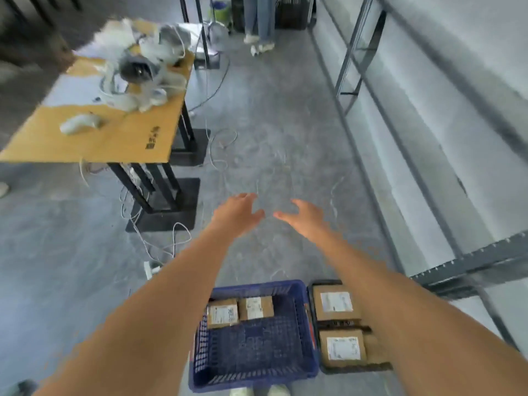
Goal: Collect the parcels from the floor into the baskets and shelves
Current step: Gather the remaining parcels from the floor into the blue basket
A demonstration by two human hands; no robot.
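hands reach out empty, left hand (238,214) and right hand (304,217) both spread over bare floor. cardboard parcels (240,310) already sit in the blue basket (251,375) and the black basket (315,324) beside it. best scan ahead before stooping.

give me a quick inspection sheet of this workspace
surface: grey concrete floor, no loose parcels seen on it
job's things: blue basket holds two parcels; black basket beside it holds two labelled parcels; metal shelves on the right
clutter: table piled with blurred devices
grippers: left hand and right hand open, empty, stretched forward
cables: white cables trailing under the table
surroundings: another person's legs at the far end
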